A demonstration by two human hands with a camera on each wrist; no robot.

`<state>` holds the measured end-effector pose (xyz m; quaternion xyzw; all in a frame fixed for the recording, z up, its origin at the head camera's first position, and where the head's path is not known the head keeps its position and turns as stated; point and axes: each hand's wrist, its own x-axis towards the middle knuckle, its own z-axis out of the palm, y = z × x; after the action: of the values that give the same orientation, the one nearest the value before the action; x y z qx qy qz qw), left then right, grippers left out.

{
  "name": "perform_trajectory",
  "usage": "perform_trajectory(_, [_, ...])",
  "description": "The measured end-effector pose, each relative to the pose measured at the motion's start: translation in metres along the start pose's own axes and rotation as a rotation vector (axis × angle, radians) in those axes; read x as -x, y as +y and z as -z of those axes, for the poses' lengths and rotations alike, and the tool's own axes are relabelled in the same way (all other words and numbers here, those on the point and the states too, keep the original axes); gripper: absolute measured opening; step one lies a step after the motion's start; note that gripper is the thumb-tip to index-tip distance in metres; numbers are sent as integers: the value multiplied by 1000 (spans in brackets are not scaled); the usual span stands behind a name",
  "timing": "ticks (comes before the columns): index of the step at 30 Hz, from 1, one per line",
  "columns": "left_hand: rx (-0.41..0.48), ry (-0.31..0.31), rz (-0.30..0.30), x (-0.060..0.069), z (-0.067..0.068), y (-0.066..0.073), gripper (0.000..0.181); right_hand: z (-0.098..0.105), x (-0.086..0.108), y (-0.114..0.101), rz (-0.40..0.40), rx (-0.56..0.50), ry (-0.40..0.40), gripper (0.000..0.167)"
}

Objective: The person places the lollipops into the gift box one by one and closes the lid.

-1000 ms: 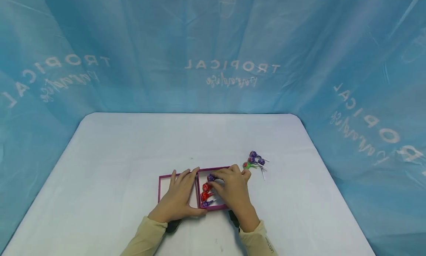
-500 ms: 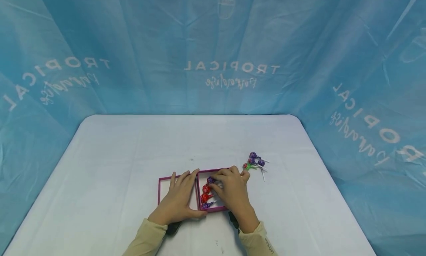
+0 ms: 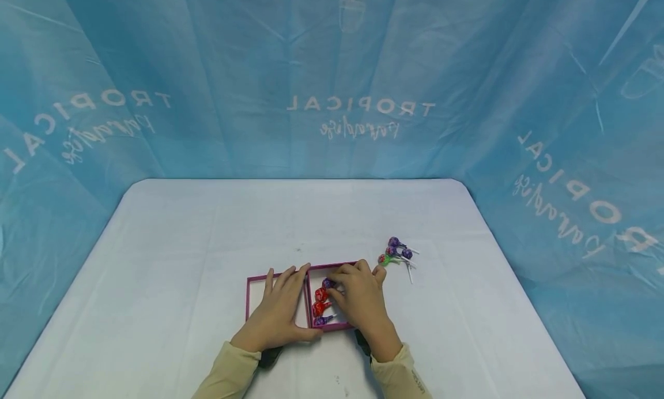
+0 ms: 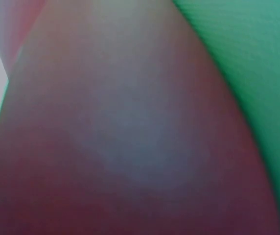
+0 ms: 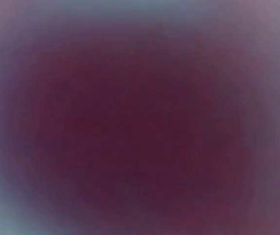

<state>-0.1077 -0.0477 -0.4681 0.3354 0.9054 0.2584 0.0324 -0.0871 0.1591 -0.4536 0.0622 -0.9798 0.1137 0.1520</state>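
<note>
A shallow magenta-edged box point(image 3: 248, 298) lies open in two white-bottomed halves side by side, in the head view. Across its left half and middle edge rests my left hand point(image 3: 277, 312), fingers spread and straight to the far edge, thumb along the near edge. My right hand point(image 3: 363, 295) reaches into the right half and pinches a purple lollipop point(image 3: 327, 283) at its far end. Below that lie two red lollipops point(image 3: 321, 294) and another purple lollipop point(image 3: 321, 320), in a column along the left wall. Both wrist views are blurred and filled by skin.
Several loose lollipops point(image 3: 393, 251), purple and green-wrapped, lie on the white table point(image 3: 181, 237) beyond the box to the right. A blue curtain point(image 3: 332, 145) with printed lettering hangs behind and at both sides of the table.
The right hand has shifted very slightly, still at the far purple lollipop. The left hand and the box hold their place; the head view has tilted slightly.
</note>
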Motion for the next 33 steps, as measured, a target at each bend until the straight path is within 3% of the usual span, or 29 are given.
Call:
perform_trajectory(23, [-1,9,-1,2,1,1,131,-1,0,-2,-2,28,-52,26])
perform_trajectory(33, [2,11,-13,0,1,0,131,-3,-1,1,-12,-8,-23,26])
